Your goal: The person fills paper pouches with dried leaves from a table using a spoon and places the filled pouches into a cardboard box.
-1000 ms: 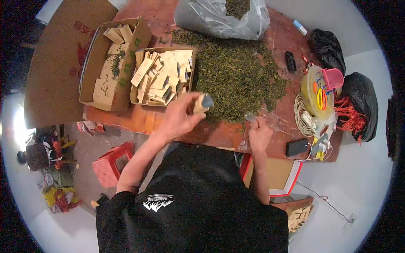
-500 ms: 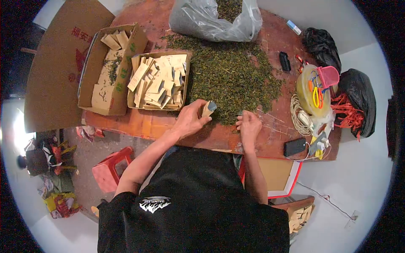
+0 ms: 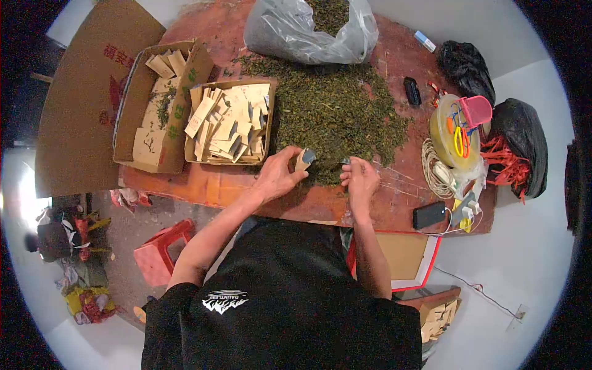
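Observation:
My left hand (image 3: 279, 176) is closed around a small brown paper packet (image 3: 303, 160), its open silvery mouth tilted up to the right. Just right of it, my right hand (image 3: 361, 179) has its fingers pinched on a small scoop (image 3: 345, 161), mostly hidden, at the near edge of the pile. The pile of dried dark green leaves (image 3: 336, 114) spreads over the red table (image 3: 203, 185). Left of the pile stands a cardboard box full of paper packets (image 3: 231, 123).
A larger box (image 3: 148, 132) with packets stands far left. A clear plastic bag of leaves (image 3: 308, 37) sits behind the pile. On the right are a tub with scissors (image 3: 453, 139), coiled cord (image 3: 430, 172), a black phone (image 3: 429, 216) and black bags (image 3: 517, 142).
My right hand has moved left toward the packet, bringing the scoop with it. My left hand still holds the packet, now slightly lower. The camera view has shifted a little.

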`<state>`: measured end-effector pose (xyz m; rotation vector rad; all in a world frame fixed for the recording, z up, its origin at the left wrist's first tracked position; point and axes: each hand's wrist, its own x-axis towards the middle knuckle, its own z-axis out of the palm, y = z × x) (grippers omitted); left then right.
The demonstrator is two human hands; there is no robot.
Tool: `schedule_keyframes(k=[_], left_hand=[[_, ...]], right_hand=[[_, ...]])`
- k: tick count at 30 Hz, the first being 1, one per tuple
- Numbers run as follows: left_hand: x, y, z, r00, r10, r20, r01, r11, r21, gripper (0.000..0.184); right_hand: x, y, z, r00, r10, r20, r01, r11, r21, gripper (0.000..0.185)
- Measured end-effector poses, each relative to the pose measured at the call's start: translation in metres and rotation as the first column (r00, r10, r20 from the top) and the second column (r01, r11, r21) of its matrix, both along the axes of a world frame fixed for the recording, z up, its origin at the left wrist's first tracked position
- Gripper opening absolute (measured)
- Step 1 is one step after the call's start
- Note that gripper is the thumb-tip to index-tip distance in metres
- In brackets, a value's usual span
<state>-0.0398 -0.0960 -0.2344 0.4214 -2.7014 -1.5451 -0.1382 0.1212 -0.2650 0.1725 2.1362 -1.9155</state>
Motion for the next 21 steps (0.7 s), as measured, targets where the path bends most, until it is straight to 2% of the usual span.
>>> schedule_keyframes(k=[8, 15, 21], left_hand=[[-0.001, -0.003, -0.003, 0.999, 0.016, 0.043, -0.018, 0.999, 0.027, 0.059], [0.0, -0.002, -0.001, 0.996, 0.027, 0.084, -0.029, 0.999, 0.025, 0.058], [-0.001, -0.005, -0.009, 0.998, 0.012, 0.069, -0.014, 0.999, 0.029, 0.057]], right_hand=[[-0.004, -0.009, 0.001, 0.999, 0.019, 0.039, -0.016, 0.998, -0.057, 0.028], [-0.006, -0.013, -0.002, 0.999, 0.038, 0.024, -0.037, 0.999, -0.039, 0.031], [-0.008, -0.015, -0.003, 0.999, 0.041, 0.02, -0.039, 0.997, -0.062, 0.031]])
